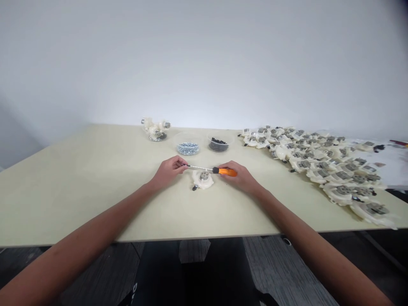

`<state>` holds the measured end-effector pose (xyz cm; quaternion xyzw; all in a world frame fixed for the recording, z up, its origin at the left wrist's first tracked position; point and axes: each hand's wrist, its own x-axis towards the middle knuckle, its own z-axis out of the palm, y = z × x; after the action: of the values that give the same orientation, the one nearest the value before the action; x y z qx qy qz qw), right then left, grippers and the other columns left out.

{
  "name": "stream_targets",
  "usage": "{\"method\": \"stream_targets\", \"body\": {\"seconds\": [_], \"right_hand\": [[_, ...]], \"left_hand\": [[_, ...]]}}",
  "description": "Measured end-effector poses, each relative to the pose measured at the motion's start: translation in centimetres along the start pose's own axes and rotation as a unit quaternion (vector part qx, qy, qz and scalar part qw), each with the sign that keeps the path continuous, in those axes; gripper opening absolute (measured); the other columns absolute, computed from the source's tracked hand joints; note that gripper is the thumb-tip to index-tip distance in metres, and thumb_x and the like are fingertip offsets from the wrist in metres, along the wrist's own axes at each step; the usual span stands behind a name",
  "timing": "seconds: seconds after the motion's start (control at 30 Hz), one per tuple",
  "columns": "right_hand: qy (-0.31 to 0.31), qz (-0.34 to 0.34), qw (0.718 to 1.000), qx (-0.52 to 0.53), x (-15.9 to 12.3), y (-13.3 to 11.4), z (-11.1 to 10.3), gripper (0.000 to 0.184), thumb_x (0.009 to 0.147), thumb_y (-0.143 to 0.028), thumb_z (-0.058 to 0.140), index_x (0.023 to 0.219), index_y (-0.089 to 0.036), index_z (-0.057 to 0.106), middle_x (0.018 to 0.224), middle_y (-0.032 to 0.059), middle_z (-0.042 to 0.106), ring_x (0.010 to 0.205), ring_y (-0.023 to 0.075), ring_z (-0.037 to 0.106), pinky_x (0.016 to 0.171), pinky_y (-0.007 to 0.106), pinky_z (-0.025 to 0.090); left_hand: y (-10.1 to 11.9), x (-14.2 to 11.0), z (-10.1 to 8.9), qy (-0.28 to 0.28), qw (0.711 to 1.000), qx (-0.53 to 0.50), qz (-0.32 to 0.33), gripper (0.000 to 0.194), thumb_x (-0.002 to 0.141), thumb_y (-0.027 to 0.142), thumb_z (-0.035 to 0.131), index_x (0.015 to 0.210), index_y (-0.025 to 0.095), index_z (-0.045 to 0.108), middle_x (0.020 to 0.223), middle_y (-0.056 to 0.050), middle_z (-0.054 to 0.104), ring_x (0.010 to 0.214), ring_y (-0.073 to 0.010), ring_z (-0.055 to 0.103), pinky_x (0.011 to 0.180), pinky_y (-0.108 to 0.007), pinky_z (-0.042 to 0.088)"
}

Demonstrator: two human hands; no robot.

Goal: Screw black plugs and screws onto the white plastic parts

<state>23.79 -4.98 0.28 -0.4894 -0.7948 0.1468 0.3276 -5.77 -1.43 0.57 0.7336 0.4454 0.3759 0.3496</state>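
The left hand (168,171) and the right hand (239,177) were held close together in front of the person, low over the work, with the bare forearms reaching in from the bottom corners of the view. Between them ran a screwdriver (212,169) with an orange-and-black handle and a slim steel shaft, lying level across the view. The right hand closed around the handle, while the fingertips (182,166) of the left hand pinched the far end of the shaft, near its tip.

Directly below the shaft sat a white molded plastic housing (201,181), with a square grey metal insert (204,175) on top and a small black piece (194,187) at its near left edge. It rested on the pale cream surface (79,199) between the hands. The shaft passed just beyond the insert; whether they touched could not be told.

Farther out stood a clear bowl of small silver screws (188,148) and, just beside it, a clear bowl of small black parts (218,145). Behind and to the left of these was a small cluster of white housings (156,129). A large spread of similar housings (318,165) covered the right side of the surface, running toward a white sheet (376,163). A plain pale wall (204,63) rose behind.
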Motion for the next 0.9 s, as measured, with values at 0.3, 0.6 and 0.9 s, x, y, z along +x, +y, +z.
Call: {"method": "stream_targets", "body": {"seconds": [0.3,0.6,0.9], "right_hand": [[-0.007,0.048,0.998,-0.04,-0.3,0.5,0.0,0.024,0.077,-0.027,0.063,0.101,-0.022,0.061,0.104,0.0063,0.061,0.097,0.0235,0.059,0.082,0.038,0.049],[0.058,0.022,0.998,0.03,-0.5,0.7,-0.4,0.03,0.084,-0.034,0.06,0.113,-0.027,0.061,0.105,0.0056,0.059,0.09,0.022,0.061,0.084,0.04,0.049],[0.084,0.133,0.949,0.273,-0.3,0.2,-1.4,0.036,0.081,-0.043,0.063,0.109,-0.022,0.053,0.072,-0.0015,0.06,0.062,0.0156,0.059,0.063,0.034,0.05]], "left_hand": [[-0.3,0.2,-0.1,0.001,0.999,0.036,0.013,0.021,0.079,0.039,0.061,0.086,0.02,0.063,0.087,-0.004,0.07,0.078,-0.0167,0.064,0.07,-0.027,0.046],[0.2,-0.3,-0.2,0.037,0.999,-0.027,0.015,0.023,0.078,0.039,0.064,0.086,0.018,0.062,0.086,-0.004,0.07,0.074,-0.0147,0.062,0.072,-0.027,0.046],[0.7,-0.6,0.1,0.049,0.998,-0.033,0.023,0.024,0.078,0.041,0.064,0.084,0.019,0.061,0.09,-0.005,0.069,0.078,-0.0159,0.063,0.076,-0.029,0.049]]}}
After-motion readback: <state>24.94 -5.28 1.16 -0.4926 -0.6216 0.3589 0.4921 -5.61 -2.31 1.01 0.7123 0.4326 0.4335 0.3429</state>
